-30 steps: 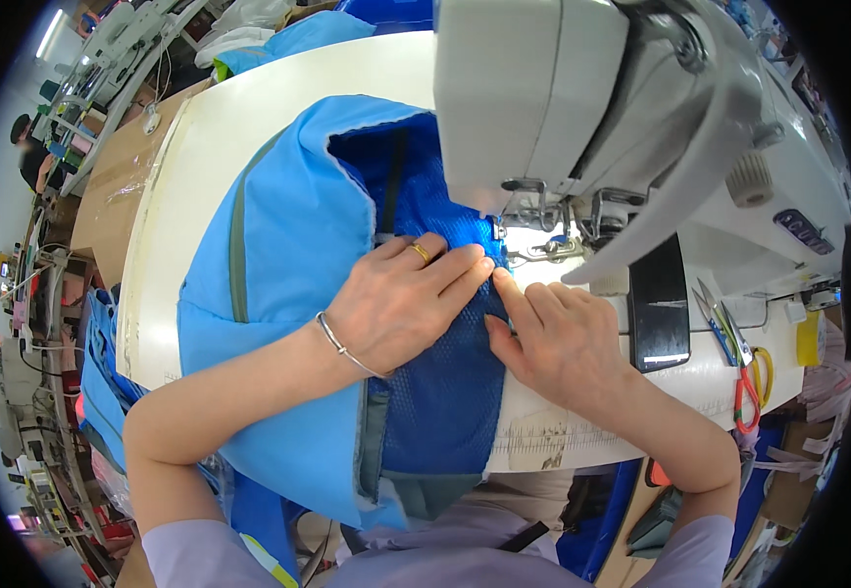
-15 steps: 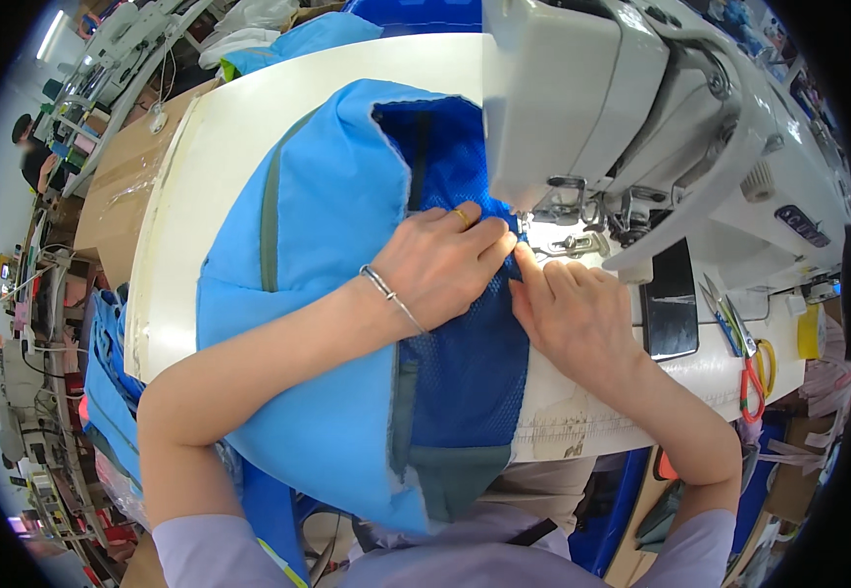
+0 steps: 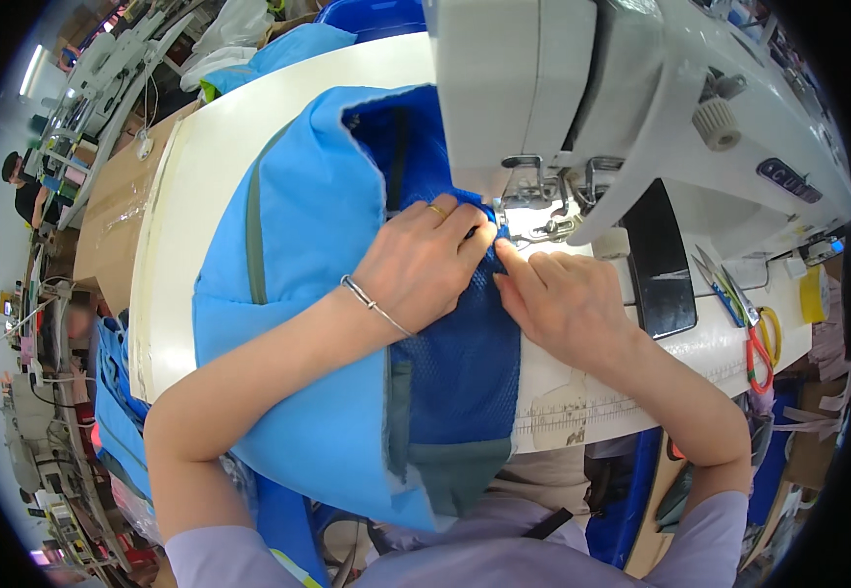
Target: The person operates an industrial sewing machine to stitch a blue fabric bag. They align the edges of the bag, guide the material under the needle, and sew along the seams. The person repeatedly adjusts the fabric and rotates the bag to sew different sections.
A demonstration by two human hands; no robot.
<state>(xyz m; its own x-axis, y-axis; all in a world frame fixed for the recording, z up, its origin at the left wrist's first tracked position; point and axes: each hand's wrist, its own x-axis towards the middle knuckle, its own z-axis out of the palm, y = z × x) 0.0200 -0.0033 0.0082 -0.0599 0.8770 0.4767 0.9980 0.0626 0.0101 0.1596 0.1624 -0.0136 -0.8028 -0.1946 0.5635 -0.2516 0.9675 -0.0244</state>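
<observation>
A light-blue fabric piece (image 3: 298, 235) with darker blue mesh (image 3: 455, 382) and grey-green strips lies under the white sewing machine (image 3: 489, 93). My left hand (image 3: 416, 260) rests on it, fingers bent and pressed together on the mesh just left of the presser foot (image 3: 553, 231). A ring and a bracelet show on that side. My right hand (image 3: 568, 299) has its index fingertip and thumb at the mesh's right edge, close beside my left fingertips, gripping the fabric just below the foot. The exact seam under my fingertips is hidden.
A black phone-like slab (image 3: 666, 284), scissors (image 3: 729, 304) and a yellow roll (image 3: 815, 292) sit at the right of the white table (image 3: 180, 167). Cardboard (image 3: 117, 211), blue fabric piles (image 3: 122, 412) and a blue bin (image 3: 367, 16) surround it. Another person (image 3: 28, 191) is at far left.
Both my hands have shifted a little upward toward the presser foot with the fabric between them. My left fingers are slightly more bunched than a second ago.
</observation>
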